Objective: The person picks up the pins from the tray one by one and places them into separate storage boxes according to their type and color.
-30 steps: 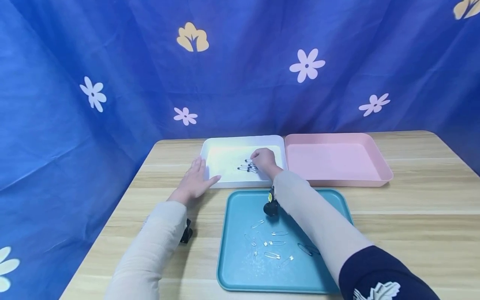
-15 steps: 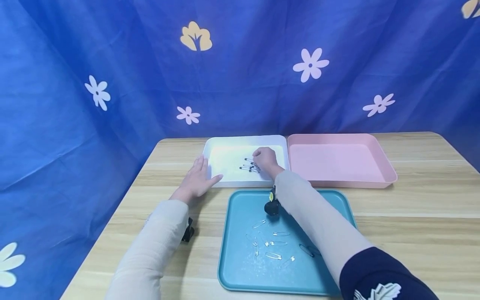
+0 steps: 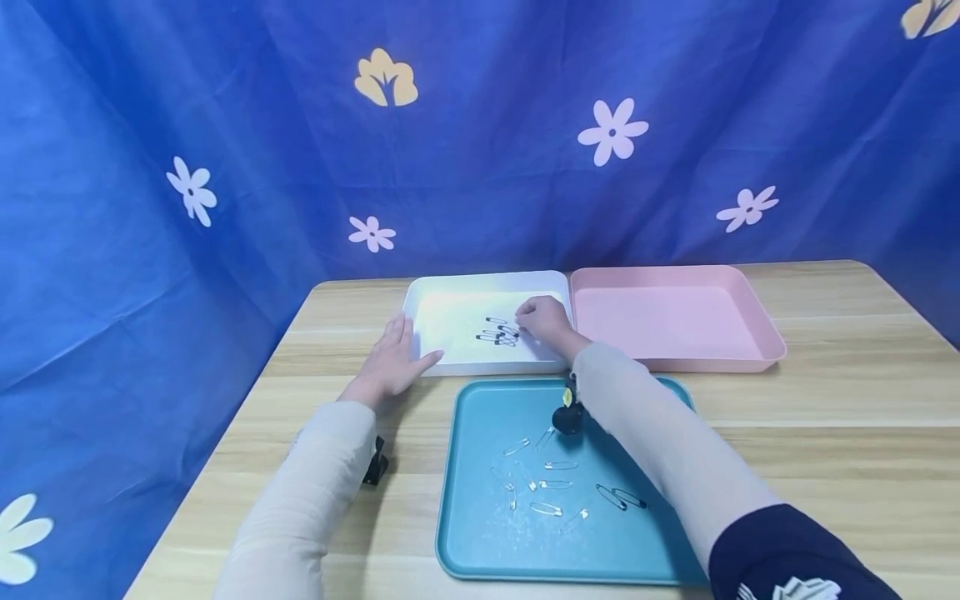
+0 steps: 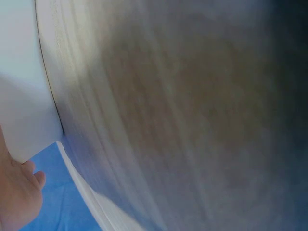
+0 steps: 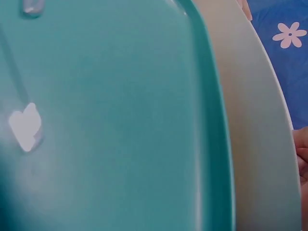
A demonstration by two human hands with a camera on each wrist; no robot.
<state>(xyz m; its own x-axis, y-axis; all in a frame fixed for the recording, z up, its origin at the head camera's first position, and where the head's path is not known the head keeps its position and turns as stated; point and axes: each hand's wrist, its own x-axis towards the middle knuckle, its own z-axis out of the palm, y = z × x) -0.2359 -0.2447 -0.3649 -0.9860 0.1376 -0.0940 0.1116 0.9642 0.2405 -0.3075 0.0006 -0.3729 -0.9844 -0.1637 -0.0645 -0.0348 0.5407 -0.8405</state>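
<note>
I am holding my right hand [image 3: 546, 321] over the right part of the white tray [image 3: 450, 333], fingers curled, but I cannot tell whether I am pinching anything between the fingertips. My left hand [image 3: 390, 358] is resting against that tray's left side, fingers straight and thumb spread out over the near corner.

The black safety pins [image 3: 501, 335] are lying in a loose, overlapping cluster just left of my right fingertips, so any pin I am lifting there could be catching a neighbour and dragging it along. If I am pressing unevenly with my left hand, the white tray could be sliding and nudging the pink tray [image 3: 678, 325] just beyond my right hand. My right sleeve [image 3: 667, 442] is crossing above the blue-green tray [image 3: 480, 550], with the wrist camera [image 3: 567, 418] hanging close over it; dipping that forearm could be brushing pins out of place.

Behind my right hand, on my side, that blue-green tray is holding scattered silver safety pins [image 3: 555, 511], plus two dark pins [image 3: 622, 504] lying close together beneath the forearm. The pink tray is showing its bare floor. All three trays are sitting on the wooden surface [image 3: 825, 467].
</note>
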